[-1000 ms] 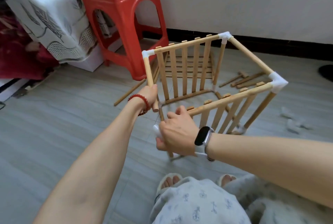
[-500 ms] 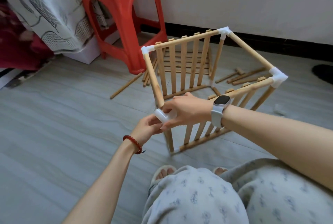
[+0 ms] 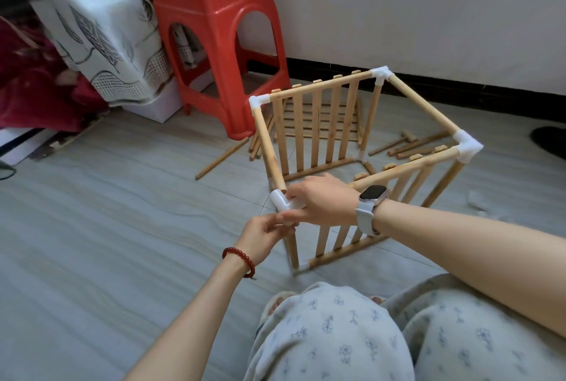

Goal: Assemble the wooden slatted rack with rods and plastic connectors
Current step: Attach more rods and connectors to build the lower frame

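Both hands pinch the white corner connector (image 3: 283,200): right hand (image 3: 324,198) above, left hand (image 3: 263,235) below. The upright rack (image 3: 352,148) extends away from them, top open.

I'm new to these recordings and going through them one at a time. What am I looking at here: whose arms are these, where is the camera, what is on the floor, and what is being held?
There is no machine here: a person works with bare hands, and the single camera sits on their head, looking forward and down, so the arms reach in from the bottom. On the grey floor stands a half-built wooden rack of slatted panels and rods joined by white plastic corners. The right hand, with a watch, grips the near white connector where a top rod meets it. The left hand, with a red bead bracelet, pinches just below it at the near upright. Loose rods, a spare slatted panel and a red stool lie behind.
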`<state>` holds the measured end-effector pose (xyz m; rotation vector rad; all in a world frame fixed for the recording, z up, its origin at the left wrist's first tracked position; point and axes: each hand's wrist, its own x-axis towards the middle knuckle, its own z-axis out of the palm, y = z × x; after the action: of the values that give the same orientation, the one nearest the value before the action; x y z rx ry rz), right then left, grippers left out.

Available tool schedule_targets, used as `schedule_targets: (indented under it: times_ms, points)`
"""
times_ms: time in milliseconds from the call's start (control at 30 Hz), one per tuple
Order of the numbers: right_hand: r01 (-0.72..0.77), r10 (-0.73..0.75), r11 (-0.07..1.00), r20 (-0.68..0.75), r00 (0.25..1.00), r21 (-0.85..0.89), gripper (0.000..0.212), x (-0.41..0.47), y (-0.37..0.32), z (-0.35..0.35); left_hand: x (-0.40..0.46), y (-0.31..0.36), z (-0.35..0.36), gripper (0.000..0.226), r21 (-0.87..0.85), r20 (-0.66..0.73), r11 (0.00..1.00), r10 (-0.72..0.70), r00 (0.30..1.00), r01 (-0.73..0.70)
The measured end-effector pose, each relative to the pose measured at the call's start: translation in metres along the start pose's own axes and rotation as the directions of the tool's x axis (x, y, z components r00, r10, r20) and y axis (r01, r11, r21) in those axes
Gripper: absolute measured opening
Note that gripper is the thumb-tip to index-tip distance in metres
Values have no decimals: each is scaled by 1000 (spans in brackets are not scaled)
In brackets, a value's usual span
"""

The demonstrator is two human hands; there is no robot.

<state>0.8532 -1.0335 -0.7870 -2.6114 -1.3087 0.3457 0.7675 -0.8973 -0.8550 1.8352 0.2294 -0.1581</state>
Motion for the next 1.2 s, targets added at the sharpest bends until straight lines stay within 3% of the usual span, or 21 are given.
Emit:
schedule_targets:
  times_ms: [100,267,367,533,733,900,1067,1200]
  points:
    - [-33,37,996,-48,998,78,45,-1,-3,-7,-1,8,-1,21,11,-57,999,31,998,-31]
    - [51,-4,976,-216,976,211,48,-1,-9,-34,-1,44,-13,17,120,-122,981,170,978,-155]
    - [38,65,948,-307,950,318,44,-1,-11,-54,0,70,-22,19,194,-157,956,253,955,-221]
    - [56,159,871,-388,908,488,42,-5,-7,-74,-1,108,-33,15,369,-177,872,407,896,-322]
    - [152,280,720,-483,830,677,34,-29,13,-91,2,145,-15,17,520,-71,695,615,785,-497]
    - [222,374,582,-500,781,782,30,-47,36,-88,17,164,6,14,529,4,672,608,794,-518]
    - [234,481,528,-515,709,816,62,-57,57,-76,31,170,35,16,548,-6,665,610,793,-507]
    - [213,575,449,-463,675,868,50,-71,81,-71,49,180,59,18,553,38,661,588,808,-507]
